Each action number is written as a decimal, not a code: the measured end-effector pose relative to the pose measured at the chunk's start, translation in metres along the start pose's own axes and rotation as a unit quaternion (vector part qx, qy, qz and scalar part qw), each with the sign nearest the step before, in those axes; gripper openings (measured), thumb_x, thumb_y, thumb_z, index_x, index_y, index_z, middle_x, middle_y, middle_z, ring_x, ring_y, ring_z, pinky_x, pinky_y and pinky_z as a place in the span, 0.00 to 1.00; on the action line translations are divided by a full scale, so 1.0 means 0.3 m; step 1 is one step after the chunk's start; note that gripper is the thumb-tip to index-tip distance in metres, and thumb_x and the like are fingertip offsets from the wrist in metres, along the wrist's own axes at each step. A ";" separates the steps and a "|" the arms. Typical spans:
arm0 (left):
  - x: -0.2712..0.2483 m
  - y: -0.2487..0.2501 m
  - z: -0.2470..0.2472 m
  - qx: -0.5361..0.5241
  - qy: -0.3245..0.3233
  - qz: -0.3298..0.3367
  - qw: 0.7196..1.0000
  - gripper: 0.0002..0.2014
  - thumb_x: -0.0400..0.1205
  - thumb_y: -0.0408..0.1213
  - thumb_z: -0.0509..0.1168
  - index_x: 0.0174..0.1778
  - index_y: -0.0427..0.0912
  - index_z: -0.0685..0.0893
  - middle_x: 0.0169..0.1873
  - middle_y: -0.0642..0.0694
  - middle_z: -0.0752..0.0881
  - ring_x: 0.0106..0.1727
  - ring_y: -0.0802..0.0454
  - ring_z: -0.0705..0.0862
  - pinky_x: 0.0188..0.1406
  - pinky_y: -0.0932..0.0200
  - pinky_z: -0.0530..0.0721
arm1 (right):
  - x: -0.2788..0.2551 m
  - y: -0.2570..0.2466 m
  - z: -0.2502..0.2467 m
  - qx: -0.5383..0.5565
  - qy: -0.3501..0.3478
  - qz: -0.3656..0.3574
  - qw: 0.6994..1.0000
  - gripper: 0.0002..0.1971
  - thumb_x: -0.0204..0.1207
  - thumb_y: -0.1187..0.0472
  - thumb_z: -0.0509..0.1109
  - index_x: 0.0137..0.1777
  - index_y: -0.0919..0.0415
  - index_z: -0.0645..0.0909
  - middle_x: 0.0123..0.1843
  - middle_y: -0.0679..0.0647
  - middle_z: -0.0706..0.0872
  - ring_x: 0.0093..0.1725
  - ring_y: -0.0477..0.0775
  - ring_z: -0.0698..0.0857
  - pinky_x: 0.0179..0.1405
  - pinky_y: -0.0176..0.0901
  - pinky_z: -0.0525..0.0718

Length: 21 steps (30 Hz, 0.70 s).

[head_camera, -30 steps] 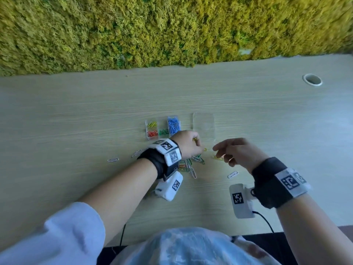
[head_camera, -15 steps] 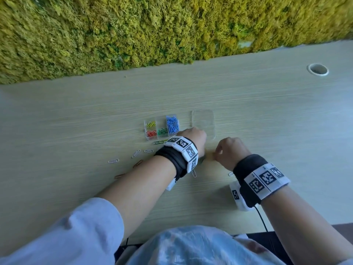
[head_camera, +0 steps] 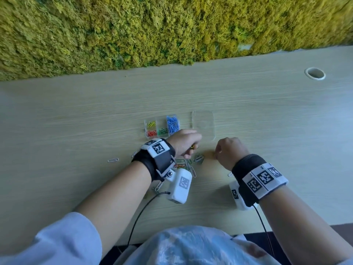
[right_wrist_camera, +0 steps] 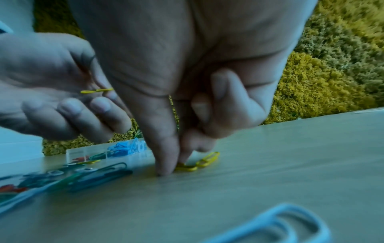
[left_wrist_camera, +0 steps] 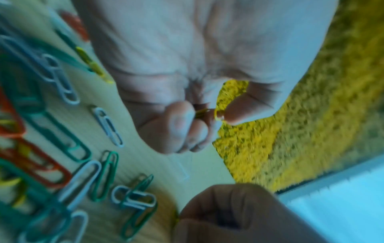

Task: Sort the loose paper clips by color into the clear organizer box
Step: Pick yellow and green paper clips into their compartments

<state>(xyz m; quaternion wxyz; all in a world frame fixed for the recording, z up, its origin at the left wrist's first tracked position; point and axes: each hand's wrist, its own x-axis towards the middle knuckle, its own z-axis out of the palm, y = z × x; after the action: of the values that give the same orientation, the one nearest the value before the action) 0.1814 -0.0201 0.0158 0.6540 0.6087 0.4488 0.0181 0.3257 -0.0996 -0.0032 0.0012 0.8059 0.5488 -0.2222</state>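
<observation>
You are partway through: the clear organizer box (head_camera: 162,126) already holds sorted yellow, red, green and blue clips, while a loose pile (head_camera: 188,163) lies just nearer you than the box. Your left hand (head_camera: 184,143) pinches a yellow clip (left_wrist_camera: 209,113); your right hand (right_wrist_camera: 166,156) pinches another yellow clip (right_wrist_camera: 187,167) on the desk (head_camera: 267,115) beside that pile.

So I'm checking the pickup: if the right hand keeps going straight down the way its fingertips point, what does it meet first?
The right hand points down at the table. Its fingertips already seem to touch a yellow paper clip lying there, so it meets that clip, then the tabletop.
</observation>
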 end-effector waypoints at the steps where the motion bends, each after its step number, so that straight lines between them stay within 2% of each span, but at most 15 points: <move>1: -0.005 -0.007 -0.014 -0.082 -0.003 -0.009 0.997 0.09 0.78 0.29 0.53 0.32 0.42 0.69 0.28 0.47 0.73 0.22 0.56 0.69 0.16 0.65 0.66 | 0.003 -0.002 0.000 -0.008 -0.006 -0.008 1.000 0.09 0.78 0.60 0.66 0.51 0.64 0.85 0.50 0.60 0.87 0.46 0.58 0.84 0.42 0.45 0.83; 3: -0.019 -0.020 -0.040 -0.173 0.007 -0.023 0.985 0.11 0.77 0.25 0.48 0.31 0.43 0.65 0.27 0.47 0.71 0.21 0.56 0.68 0.14 0.69 0.64 | 0.005 -0.003 -0.004 -0.025 -0.019 -0.021 0.999 0.11 0.79 0.60 0.64 0.51 0.65 0.84 0.50 0.61 0.87 0.48 0.60 0.85 0.46 0.47 0.85; 5: -0.030 -0.038 -0.064 -0.195 0.025 -0.027 0.980 0.12 0.75 0.22 0.46 0.32 0.43 0.63 0.26 0.47 0.69 0.20 0.56 0.67 0.13 0.70 0.63 | 0.006 -0.003 -0.019 -0.032 -0.036 -0.026 0.998 0.11 0.79 0.60 0.64 0.52 0.64 0.84 0.51 0.59 0.86 0.49 0.59 0.84 0.46 0.46 0.85; 8: -0.046 -0.066 -0.096 -0.194 0.047 -0.022 0.980 0.13 0.73 0.21 0.45 0.33 0.44 0.63 0.25 0.48 0.68 0.18 0.57 0.66 0.12 0.71 0.62 | 0.009 0.007 -0.050 0.021 -0.068 -0.026 0.997 0.07 0.75 0.60 0.67 0.47 0.60 0.85 0.44 0.55 0.84 0.43 0.56 0.83 0.39 0.43 0.81; 10: -0.053 -0.079 -0.111 -0.205 0.057 -0.020 0.977 0.13 0.73 0.21 0.46 0.33 0.45 0.63 0.24 0.50 0.68 0.18 0.57 0.66 0.12 0.71 0.61 | 0.007 0.015 -0.074 0.101 -0.080 -0.028 0.991 0.03 0.73 0.60 0.71 0.39 0.56 0.84 0.36 0.50 0.83 0.36 0.52 0.81 0.31 0.39 0.78; 11: -0.056 -0.083 -0.117 -0.212 0.058 -0.020 0.975 0.13 0.73 0.21 0.46 0.33 0.45 0.64 0.23 0.50 0.68 0.18 0.57 0.66 0.12 0.71 0.61 | 0.004 0.021 -0.083 0.167 -0.084 -0.025 0.982 0.05 0.74 0.62 0.71 0.36 0.56 0.82 0.32 0.49 0.82 0.32 0.50 0.78 0.27 0.37 0.75; 12: -0.060 -0.086 -0.122 -0.220 0.057 -0.020 0.974 0.13 0.74 0.22 0.46 0.33 0.45 0.65 0.22 0.51 0.68 0.18 0.57 0.66 0.13 0.71 0.61 | 0.001 0.027 -0.090 0.265 -0.091 -0.016 0.960 0.07 0.74 0.65 0.70 0.35 0.57 0.81 0.30 0.50 0.81 0.29 0.50 0.75 0.25 0.36 0.72; 13: -0.064 -0.088 -0.126 -0.228 0.056 -0.020 0.972 0.12 0.74 0.22 0.46 0.34 0.45 0.66 0.23 0.51 0.68 0.18 0.57 0.66 0.13 0.71 0.61 | -0.004 0.035 -0.094 0.384 -0.099 -0.001 0.918 0.08 0.76 0.69 0.67 0.36 0.58 0.80 0.28 0.51 0.80 0.27 0.50 0.72 0.23 0.36 0.70; 15: -0.069 -0.086 -0.130 -0.241 0.053 -0.020 0.969 0.12 0.73 0.22 0.45 0.34 0.44 0.67 0.23 0.50 0.67 0.19 0.57 0.65 0.14 0.71 0.61 | -0.012 0.059 -0.098 0.573 -0.109 0.038 0.811 0.10 0.78 0.74 0.61 0.43 0.61 0.79 0.28 0.54 0.77 0.26 0.49 0.71 0.20 0.34 0.68; 16: -0.070 -0.082 -0.132 -0.247 0.054 -0.020 0.967 0.13 0.72 0.22 0.45 0.34 0.44 0.67 0.23 0.50 0.67 0.19 0.57 0.65 0.15 0.71 0.60 | -0.016 0.070 -0.100 0.622 -0.115 0.055 0.772 0.11 0.79 0.75 0.58 0.47 0.62 0.80 0.29 0.56 0.77 0.25 0.50 0.72 0.19 0.34 0.70; 17: -0.071 -0.079 -0.133 -0.250 0.057 -0.021 0.966 0.13 0.72 0.22 0.44 0.34 0.44 0.68 0.23 0.50 0.67 0.18 0.57 0.65 0.15 0.72 0.59 | -0.018 0.081 -0.100 0.647 -0.120 0.069 0.750 0.12 0.80 0.74 0.56 0.49 0.63 0.80 0.30 0.57 0.78 0.26 0.50 0.74 0.19 0.34 0.72; 18: -0.070 -0.076 -0.135 -0.248 0.062 -0.022 0.967 0.13 0.72 0.21 0.45 0.35 0.43 0.68 0.23 0.49 0.67 0.18 0.57 0.65 0.15 0.72 0.59 | -0.018 0.092 -0.099 0.653 -0.121 0.078 0.744 0.13 0.80 0.74 0.55 0.48 0.63 0.80 0.32 0.57 0.78 0.27 0.51 0.76 0.19 0.35 0.73; 19: -0.069 -0.074 -0.140 -0.237 0.068 -0.020 0.969 0.13 0.73 0.21 0.45 0.35 0.43 0.69 0.24 0.49 0.67 0.18 0.57 0.65 0.15 0.72 0.59 | -0.013 0.101 -0.097 0.641 -0.117 0.086 0.754 0.13 0.79 0.74 0.54 0.46 0.63 0.80 0.32 0.58 0.77 0.27 0.51 0.76 0.20 0.35 0.74; 20: -0.069 -0.070 -0.145 -0.217 0.075 -0.016 0.973 0.12 0.74 0.22 0.46 0.37 0.43 0.70 0.25 0.48 0.68 0.18 0.57 0.66 0.14 0.72 0.59 | -0.009 0.105 -0.096 0.610 -0.109 0.093 0.780 0.12 0.79 0.73 0.56 0.43 0.62 0.80 0.32 0.57 0.75 0.27 0.51 0.74 0.20 0.36 0.73; 21: -0.068 -0.066 -0.154 -0.185 0.086 -0.012 0.979 0.11 0.75 0.22 0.48 0.38 0.42 0.71 0.26 0.48 0.68 0.19 0.56 0.66 0.13 0.72 0.60 | -0.003 0.107 -0.093 0.552 -0.097 0.096 0.823 0.10 0.79 0.71 0.59 0.41 0.62 0.80 0.32 0.56 0.74 0.27 0.50 0.73 0.22 0.37 0.72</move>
<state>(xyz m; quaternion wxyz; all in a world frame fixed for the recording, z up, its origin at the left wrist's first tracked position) 0.1305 -0.0008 0.0180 0.7144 0.4681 0.4995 0.1451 0.3638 -0.1065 0.0145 -0.3692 0.6945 0.2516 -0.5639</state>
